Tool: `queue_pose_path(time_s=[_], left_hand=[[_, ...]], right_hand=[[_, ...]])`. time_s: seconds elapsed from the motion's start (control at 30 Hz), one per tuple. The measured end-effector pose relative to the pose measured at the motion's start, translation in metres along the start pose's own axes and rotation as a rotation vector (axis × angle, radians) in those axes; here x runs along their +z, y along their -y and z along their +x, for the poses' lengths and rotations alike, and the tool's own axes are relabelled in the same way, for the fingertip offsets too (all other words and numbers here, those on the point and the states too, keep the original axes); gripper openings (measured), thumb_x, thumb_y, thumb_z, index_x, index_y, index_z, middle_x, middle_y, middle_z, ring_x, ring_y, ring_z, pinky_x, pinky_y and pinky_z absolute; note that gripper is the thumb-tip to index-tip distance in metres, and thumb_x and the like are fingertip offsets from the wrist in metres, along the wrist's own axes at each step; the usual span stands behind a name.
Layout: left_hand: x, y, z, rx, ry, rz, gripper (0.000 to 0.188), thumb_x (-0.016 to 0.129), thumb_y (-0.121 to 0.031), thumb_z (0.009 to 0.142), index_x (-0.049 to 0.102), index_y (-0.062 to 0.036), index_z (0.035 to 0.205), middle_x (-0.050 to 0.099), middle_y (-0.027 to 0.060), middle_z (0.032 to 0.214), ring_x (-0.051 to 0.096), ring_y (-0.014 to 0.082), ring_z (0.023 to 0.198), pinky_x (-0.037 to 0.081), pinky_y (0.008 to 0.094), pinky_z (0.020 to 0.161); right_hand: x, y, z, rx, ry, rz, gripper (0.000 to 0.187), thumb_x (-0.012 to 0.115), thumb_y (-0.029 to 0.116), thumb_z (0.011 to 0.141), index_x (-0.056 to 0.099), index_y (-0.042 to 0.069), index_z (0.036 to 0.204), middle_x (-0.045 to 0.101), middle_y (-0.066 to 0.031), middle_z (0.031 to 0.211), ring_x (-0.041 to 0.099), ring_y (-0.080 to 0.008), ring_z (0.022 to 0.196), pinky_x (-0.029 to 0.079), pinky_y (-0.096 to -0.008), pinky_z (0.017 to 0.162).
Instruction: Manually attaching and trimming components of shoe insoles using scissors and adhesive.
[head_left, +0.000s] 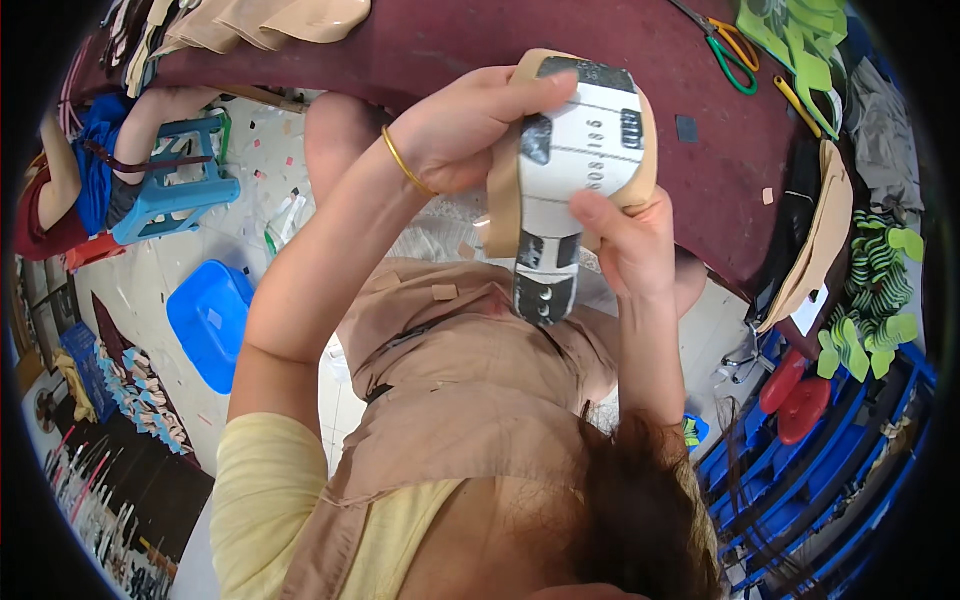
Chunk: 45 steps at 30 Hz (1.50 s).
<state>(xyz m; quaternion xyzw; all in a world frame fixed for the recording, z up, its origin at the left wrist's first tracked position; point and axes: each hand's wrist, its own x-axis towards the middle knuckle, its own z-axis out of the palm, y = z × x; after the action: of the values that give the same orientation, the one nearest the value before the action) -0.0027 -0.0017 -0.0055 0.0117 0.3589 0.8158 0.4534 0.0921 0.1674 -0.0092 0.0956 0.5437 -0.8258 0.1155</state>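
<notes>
Raised over the near edge of the table, a beige flat piece of material [505, 200] has a white-and-black marked pattern template [562, 165] lying against it. My left hand [465, 125] grips both at their upper left, thumb across the template's black top end. From the lower right, my right hand [640, 245] pinches them, with its thumb on the white face. The template's narrow black tail hangs down over the brown apron [460, 400] on my lap. The fingers behind the beige piece are hidden.
Scissors with green and orange handles [735, 62] and a yellow-handled tool [797, 105] lie on the dark red table [430, 45]. Beige pieces [265, 22] rest at far left. A blue basin [212, 325] and a blue stool [190, 180] stand left; another person sits there.
</notes>
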Motion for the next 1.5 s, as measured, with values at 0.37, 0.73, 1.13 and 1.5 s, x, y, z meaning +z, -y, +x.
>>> queue_pose_path(time_s=[0.37,0.73,1.13,1.5], left_hand=[[0.004,0.045,-0.026,0.088,-0.12,0.227,0.032,0.067,-0.017,0.085,0.062,0.0045,0.108,0.066,0.0063,0.096,0.06,0.0078,0.084,0.048,0.0225,0.076],[-0.016,0.034,-0.004,0.217,0.21,-0.175,0.055,0.033,-0.046,0.095,0.055,-0.0006,0.118,0.059,0.0079,0.115,0.058,0.0188,0.102,0.044,0.0341,0.091],[0.005,0.01,0.03,0.625,-0.496,-0.081,0.052,0.03,-0.041,0.098,0.05,-0.001,0.123,0.061,0.011,0.112,0.061,0.02,0.099,0.05,0.0319,0.085],[0.011,-0.011,0.02,0.429,-0.359,-0.082,0.037,0.044,-0.035,0.088,0.061,-0.0046,0.101,0.064,0.0061,0.091,0.059,0.0149,0.089,0.047,0.0323,0.08]], right_hand=[[-0.024,0.02,0.016,-0.119,-0.125,0.336,0.037,0.063,0.007,0.086,0.051,-0.002,0.12,0.061,-0.0115,0.112,0.06,-0.0185,0.102,0.048,-0.0315,0.09],[-0.001,0.019,0.006,-0.071,0.137,0.211,0.036,0.069,0.005,0.08,0.058,-0.002,0.114,0.063,-0.0098,0.108,0.06,-0.0154,0.097,0.048,-0.0278,0.084],[0.072,-0.003,0.02,-0.955,-0.415,-0.966,0.02,0.068,0.0,0.074,0.065,0.001,0.094,0.065,-0.0075,0.087,0.06,-0.0218,0.072,0.05,-0.0306,0.062],[0.048,-0.006,0.02,-0.792,-0.236,-1.096,0.019,0.074,0.007,0.074,0.067,-0.002,0.089,0.069,-0.0038,0.083,0.061,-0.0077,0.073,0.049,-0.024,0.064]])
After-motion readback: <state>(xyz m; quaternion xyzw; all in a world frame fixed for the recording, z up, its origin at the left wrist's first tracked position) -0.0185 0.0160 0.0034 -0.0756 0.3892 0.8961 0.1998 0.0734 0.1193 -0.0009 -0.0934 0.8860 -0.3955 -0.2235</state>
